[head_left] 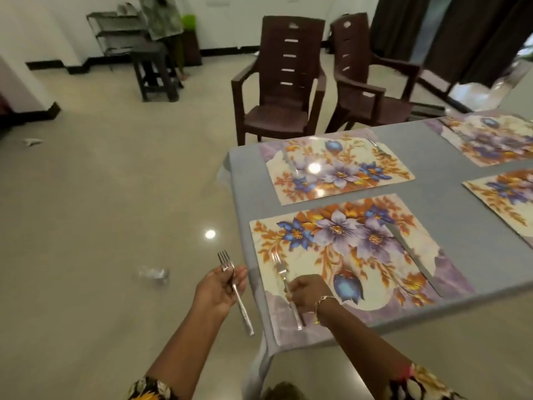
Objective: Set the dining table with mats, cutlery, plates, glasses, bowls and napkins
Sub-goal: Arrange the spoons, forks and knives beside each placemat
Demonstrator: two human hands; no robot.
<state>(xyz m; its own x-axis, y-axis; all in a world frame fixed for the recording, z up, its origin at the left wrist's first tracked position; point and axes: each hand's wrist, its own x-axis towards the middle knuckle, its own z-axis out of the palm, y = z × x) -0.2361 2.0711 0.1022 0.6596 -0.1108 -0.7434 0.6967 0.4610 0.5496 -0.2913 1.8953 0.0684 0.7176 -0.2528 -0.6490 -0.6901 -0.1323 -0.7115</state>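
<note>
The right hand (307, 293) pinches a fork (284, 287) onto the near mat (360, 255) while the left hand (219, 290), off the surface (447, 180), loosely grips a spare fork (235, 293) that could slip to the floor.

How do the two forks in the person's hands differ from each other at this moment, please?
The fork in the left hand is held off the table's edge over the floor; the fork under the right hand lies on the nearest floral mat. The left fork shows nearly its full length; the right fork is partly covered by fingers at mid-handle. Both are plain silver metal, tines pointing away from the person.
</note>
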